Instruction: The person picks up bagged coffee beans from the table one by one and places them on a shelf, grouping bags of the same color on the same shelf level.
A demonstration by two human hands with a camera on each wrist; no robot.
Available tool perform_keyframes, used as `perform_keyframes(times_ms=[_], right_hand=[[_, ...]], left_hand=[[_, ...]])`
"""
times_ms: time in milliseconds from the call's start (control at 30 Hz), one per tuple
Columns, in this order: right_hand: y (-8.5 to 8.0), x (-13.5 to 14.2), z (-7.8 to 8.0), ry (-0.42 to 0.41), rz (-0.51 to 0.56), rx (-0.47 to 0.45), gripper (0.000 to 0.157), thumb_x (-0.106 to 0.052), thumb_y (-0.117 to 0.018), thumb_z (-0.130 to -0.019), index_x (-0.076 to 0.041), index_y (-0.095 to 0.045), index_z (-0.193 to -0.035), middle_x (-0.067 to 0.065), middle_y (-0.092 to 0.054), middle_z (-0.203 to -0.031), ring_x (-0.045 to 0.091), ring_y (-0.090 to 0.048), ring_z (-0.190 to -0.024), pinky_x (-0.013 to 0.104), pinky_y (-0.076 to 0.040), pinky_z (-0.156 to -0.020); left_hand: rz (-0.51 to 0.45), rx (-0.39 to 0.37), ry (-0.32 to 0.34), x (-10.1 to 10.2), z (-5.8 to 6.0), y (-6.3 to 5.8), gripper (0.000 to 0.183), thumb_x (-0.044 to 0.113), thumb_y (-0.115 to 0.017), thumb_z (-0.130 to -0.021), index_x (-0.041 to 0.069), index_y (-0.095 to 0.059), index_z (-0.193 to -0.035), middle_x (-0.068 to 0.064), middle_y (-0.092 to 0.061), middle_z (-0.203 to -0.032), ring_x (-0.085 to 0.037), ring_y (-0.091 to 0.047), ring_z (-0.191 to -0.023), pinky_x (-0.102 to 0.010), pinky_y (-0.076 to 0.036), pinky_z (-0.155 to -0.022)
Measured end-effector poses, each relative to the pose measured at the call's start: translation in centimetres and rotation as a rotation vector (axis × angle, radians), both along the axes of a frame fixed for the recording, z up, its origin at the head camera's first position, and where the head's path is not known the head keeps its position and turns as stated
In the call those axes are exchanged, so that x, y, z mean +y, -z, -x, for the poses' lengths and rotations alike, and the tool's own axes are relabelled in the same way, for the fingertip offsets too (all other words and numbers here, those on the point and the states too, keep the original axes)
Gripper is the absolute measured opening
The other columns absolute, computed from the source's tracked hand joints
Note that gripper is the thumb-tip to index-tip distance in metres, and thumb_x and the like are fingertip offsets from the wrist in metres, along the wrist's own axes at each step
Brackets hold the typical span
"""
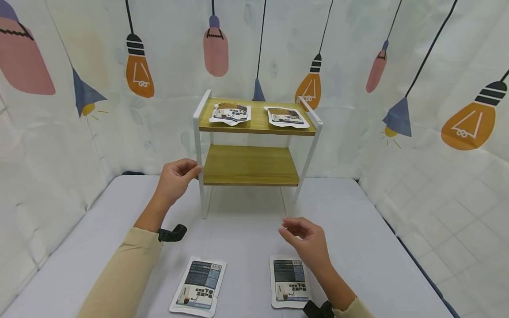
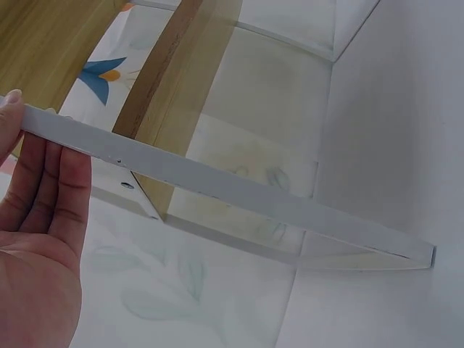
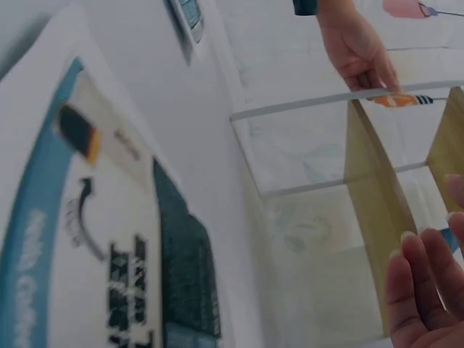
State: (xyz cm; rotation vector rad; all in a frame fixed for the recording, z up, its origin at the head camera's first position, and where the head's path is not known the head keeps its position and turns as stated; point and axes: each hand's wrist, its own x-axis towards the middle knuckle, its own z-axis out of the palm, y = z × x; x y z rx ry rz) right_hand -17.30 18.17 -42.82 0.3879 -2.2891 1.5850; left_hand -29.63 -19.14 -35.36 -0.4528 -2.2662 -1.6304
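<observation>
My left hand [image 1: 175, 179] grips the left white upright of a two-tier rack [image 1: 251, 165] with wood-look shelves. In the left wrist view the thumb and fingers lie on opposite sides of that white upright [image 2: 217, 181]. My right hand [image 1: 308, 240] holds nothing, its fingers loosely bent, in front of the rack's right side. Nearest to it lies a flat printed pouch [image 1: 291, 282] on the table, large in the right wrist view. A matching pouch [image 1: 199, 287] lies to the left of that one.
On the rack's top shelf rest two more pouches, one at left [image 1: 230, 114] and one at right [image 1: 287, 117]. The white table [image 1: 246, 247] carries the rack near its back edge. Behind hangs a white curtain [image 1: 167, 128] printed with lamps.
</observation>
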Motion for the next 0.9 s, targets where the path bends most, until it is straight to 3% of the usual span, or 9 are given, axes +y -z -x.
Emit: perform_keyframes(times_ms=[267, 433, 700, 900], right_hand=[[1.8, 1.3, -0.8, -0.028, -0.117, -0.096, 0.026, -0.023, -0.085, -0.086, -0.023, -0.076, -0.111, 0.009, -0.075, -0.111, 0.015, -0.071, -0.1, 0.028, -0.059, -0.091], [2.2, 2.0, -1.6, -0.025, -0.121, -0.181, 0.029, -0.023, -0.086, -0.084, -0.015, -0.076, -0.111, 0.007, -0.074, -0.112, 0.026, -0.07, -0.106, 0.034, -0.059, -0.095], [3.0, 2.7, -2.6, 0.07, -0.19, -0.298, 0.033, -0.028, -0.09, -0.079, -0.021, -0.078, -0.109, -0.015, -0.072, -0.11, 0.009, -0.065, -0.112, 0.033, -0.056, -0.099], [3.3, 2.9, -3.5, 0.138, -0.226, -0.37, 0.039, -0.037, -0.091, -0.076, -0.024, -0.078, -0.111, -0.005, -0.068, -0.127, 0.02, -0.062, -0.123, 0.044, -0.055, -0.102]], left_hand=[[-0.001, -0.01, -0.005, 0.0, 0.1, 0.1, 0.036, 0.031, -0.07, -0.098, 0.0, -0.073, -0.115, 0.006, -0.073, -0.094, -0.019, -0.068, -0.086, -0.017, -0.056, -0.08], [-0.001, -0.012, -0.012, 0.0, 0.0, 0.0, 0.033, 0.032, -0.071, -0.098, 0.003, -0.075, -0.114, 0.007, -0.073, -0.093, -0.017, -0.068, -0.085, -0.017, -0.056, -0.079], [0.005, -0.015, -0.014, -0.1, 0.0, 0.1, 0.034, 0.031, -0.07, -0.099, 0.002, -0.074, -0.117, 0.005, -0.073, -0.096, -0.013, -0.067, -0.085, -0.017, -0.056, -0.08], [0.001, -0.02, -0.015, -0.1, 0.1, 0.2, 0.033, 0.031, -0.07, -0.098, 0.003, -0.074, -0.116, 0.006, -0.072, -0.095, -0.013, -0.067, -0.085, -0.017, -0.056, -0.08]])
